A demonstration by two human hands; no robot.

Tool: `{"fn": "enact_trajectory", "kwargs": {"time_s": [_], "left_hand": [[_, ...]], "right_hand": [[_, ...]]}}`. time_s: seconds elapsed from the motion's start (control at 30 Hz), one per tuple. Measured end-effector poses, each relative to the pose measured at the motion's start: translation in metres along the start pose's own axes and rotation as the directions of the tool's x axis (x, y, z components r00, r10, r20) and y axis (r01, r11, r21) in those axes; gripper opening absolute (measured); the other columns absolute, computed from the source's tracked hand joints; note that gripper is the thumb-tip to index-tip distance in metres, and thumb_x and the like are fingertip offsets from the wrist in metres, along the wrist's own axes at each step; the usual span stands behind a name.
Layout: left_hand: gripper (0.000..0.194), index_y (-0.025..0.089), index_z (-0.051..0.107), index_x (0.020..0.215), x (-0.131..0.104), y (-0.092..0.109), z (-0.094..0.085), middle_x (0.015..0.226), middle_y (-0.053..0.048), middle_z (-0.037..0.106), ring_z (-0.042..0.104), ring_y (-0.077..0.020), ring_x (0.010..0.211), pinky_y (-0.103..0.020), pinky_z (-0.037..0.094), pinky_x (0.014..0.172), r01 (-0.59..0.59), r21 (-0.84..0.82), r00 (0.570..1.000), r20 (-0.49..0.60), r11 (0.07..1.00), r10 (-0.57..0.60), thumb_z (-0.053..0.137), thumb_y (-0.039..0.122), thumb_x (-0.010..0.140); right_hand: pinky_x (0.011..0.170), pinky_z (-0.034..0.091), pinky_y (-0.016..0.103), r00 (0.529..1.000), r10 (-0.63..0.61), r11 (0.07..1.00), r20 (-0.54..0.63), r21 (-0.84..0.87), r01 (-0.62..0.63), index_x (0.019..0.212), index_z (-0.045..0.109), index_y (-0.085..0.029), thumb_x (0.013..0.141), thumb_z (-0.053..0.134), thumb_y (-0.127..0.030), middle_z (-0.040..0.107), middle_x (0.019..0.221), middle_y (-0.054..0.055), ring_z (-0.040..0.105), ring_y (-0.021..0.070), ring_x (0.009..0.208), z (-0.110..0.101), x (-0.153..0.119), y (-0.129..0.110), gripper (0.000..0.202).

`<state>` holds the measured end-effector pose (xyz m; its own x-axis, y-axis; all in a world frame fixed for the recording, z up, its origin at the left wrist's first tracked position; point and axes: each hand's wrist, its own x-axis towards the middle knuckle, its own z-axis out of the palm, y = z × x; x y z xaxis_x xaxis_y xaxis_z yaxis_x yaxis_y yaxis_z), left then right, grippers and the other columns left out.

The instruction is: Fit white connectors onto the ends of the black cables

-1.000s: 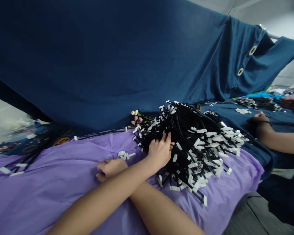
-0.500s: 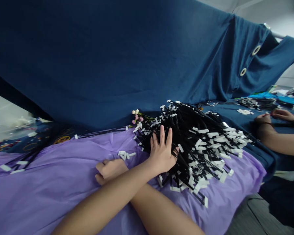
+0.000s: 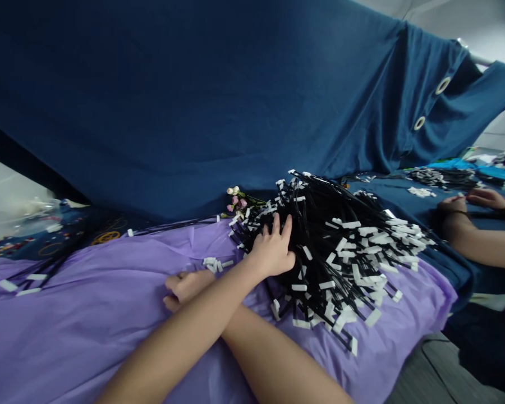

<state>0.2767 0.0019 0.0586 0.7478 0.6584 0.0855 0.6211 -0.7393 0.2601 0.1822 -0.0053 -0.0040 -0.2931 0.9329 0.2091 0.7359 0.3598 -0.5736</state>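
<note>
My forearms cross above a purple cloth [image 3: 122, 292], the left over the right. My left hand [image 3: 273, 249] lies with fingers apart on a large heap of thin black cords with white tabs at their ends [image 3: 340, 269]. It touches the heap's near left side. Left of it, my right hand [image 3: 189, 289] rests on the cloth with fingers curled; whatever it might hold is hidden. Just behind that hand lies a small cluster of white tabs [image 3: 216, 264]. At the heap's back left are small pink and cream flowers [image 3: 235, 201].
A dark blue curtain [image 3: 185, 112] hangs behind the work surface. More tabbed cords [image 3: 50, 269] lie at the left, near yellow loops [image 3: 111, 237]. At the right, another person's hands [image 3: 467, 203] work beside white pieces [image 3: 421, 192] and another cord pile [image 3: 441, 178].
My left hand has shifted slightly left over the heap, its thumb drawn closer in. Some tabs on the near side lie differently. My right hand has stayed in place.
</note>
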Motion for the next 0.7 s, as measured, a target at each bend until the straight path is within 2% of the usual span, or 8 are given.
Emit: {"fn": "enact_trajectory", "kwargs": {"time_s": [0.07, 0.13, 0.23, 0.3, 0.4, 0.47, 0.6, 0.7], "left_hand": [[0.085, 0.019, 0.008, 0.153, 0.0, 0.003, 0.003, 0.157, -0.022, 0.002, 0.028, -0.0537, 0.132, -0.059, 0.039, 0.094, 0.056, 0.061, 0.998, -0.041, 0.997, -0.054, 0.048, 0.032, 0.079], [0.082, 0.02, 0.01, 0.153, 0.0, 0.003, 0.005, 0.157, -0.022, 0.003, 0.026, -0.0559, 0.132, -0.061, 0.04, 0.092, 0.081, 0.068, 0.995, -0.057, 0.994, -0.077, 0.046, 0.036, 0.081], [0.079, 0.023, 0.008, 0.153, -0.001, -0.001, 0.006, 0.158, -0.021, 0.004, 0.017, -0.0559, 0.135, -0.063, 0.036, 0.095, 0.089, 0.016, 0.996, 0.002, 0.996, -0.089, 0.042, 0.042, 0.084], [0.078, 0.021, 0.005, 0.153, -0.002, -0.003, 0.005, 0.158, -0.02, 0.002, 0.006, -0.0524, 0.138, -0.066, 0.028, 0.1, 0.075, -0.025, 0.996, 0.049, 0.997, -0.073, 0.038, 0.043, 0.086], [0.078, 0.018, -0.001, 0.153, -0.004, -0.005, 0.005, 0.158, -0.014, -0.01, -0.014, -0.0399, 0.142, -0.066, 0.005, 0.108, 0.01, -0.043, 0.999, 0.037, 0.999, -0.008, 0.036, 0.036, 0.086], [0.08, 0.019, -0.007, 0.152, -0.005, -0.006, 0.005, 0.157, -0.01, -0.017, -0.022, -0.0336, 0.141, -0.064, -0.003, 0.109, -0.017, -0.062, 0.999, 0.034, 0.998, 0.02, 0.035, 0.03, 0.084], [0.082, 0.019, -0.01, 0.152, -0.006, -0.005, 0.01, 0.156, -0.006, -0.021, -0.023, -0.0319, 0.141, -0.064, -0.003, 0.11, -0.021, -0.106, 0.998, 0.061, 0.994, 0.027, 0.034, 0.027, 0.083], [0.084, 0.018, -0.01, 0.152, -0.012, -0.004, 0.013, 0.156, -0.006, -0.021, -0.022, -0.0318, 0.141, -0.065, -0.004, 0.109, 0.006, -0.09, 0.999, 0.038, 0.996, -0.003, 0.035, 0.026, 0.081]], "right_hand": [[0.063, 0.05, 0.029, 0.994, -0.102, 0.99, 0.043, -0.091, 0.106, 0.099, 0.064, -0.018, 0.083, 0.061, -0.04, 0.068, 0.093, 0.002, 0.065, 0.0187, 0.078, 0.003, 0.001, 0.002, 0.027], [0.054, 0.044, 0.026, 0.987, -0.155, 0.972, 0.04, -0.174, 0.16, 0.096, 0.065, -0.019, 0.082, 0.06, -0.041, 0.07, 0.089, 0.001, 0.066, 0.02, 0.071, 0.004, 0.001, 0.003, 0.027], [0.049, 0.038, 0.026, 0.983, -0.185, 0.949, 0.018, -0.256, 0.183, 0.097, 0.064, -0.018, 0.084, 0.055, -0.042, 0.071, 0.089, 0.004, 0.066, 0.0206, 0.068, 0.005, 0.001, 0.003, 0.029], [0.047, 0.037, 0.025, 0.979, -0.201, 0.937, 0.016, -0.287, 0.197, 0.097, 0.063, -0.018, 0.085, 0.053, -0.041, 0.071, 0.089, 0.004, 0.066, 0.0204, 0.067, 0.006, 0.002, 0.003, 0.029], [0.048, 0.037, 0.023, 0.972, -0.231, 0.925, 0.036, -0.302, 0.231, 0.099, 0.062, -0.018, 0.087, 0.048, -0.042, 0.071, 0.089, 0.004, 0.066, 0.0187, 0.068, 0.007, 0.003, 0.005, 0.03], [0.048, 0.037, 0.022, 0.967, -0.248, 0.92, 0.063, -0.297, 0.255, 0.101, 0.061, -0.019, 0.088, 0.044, -0.045, 0.071, 0.09, 0.004, 0.066, 0.0179, 0.069, 0.007, 0.004, 0.007, 0.034], [0.049, 0.039, 0.024, 0.969, -0.234, 0.925, 0.083, -0.287, 0.248, 0.102, 0.06, -0.019, 0.087, 0.043, -0.048, 0.071, 0.093, 0.004, 0.066, 0.0192, 0.068, 0.006, 0.004, 0.008, 0.037], [0.052, 0.041, 0.024, 0.976, -0.207, 0.938, 0.069, -0.27, 0.218, 0.1, 0.063, -0.019, 0.085, 0.047, -0.047, 0.071, 0.092, 0.003, 0.066, 0.0196, 0.069, 0.004, 0.003, 0.005, 0.035]]}}
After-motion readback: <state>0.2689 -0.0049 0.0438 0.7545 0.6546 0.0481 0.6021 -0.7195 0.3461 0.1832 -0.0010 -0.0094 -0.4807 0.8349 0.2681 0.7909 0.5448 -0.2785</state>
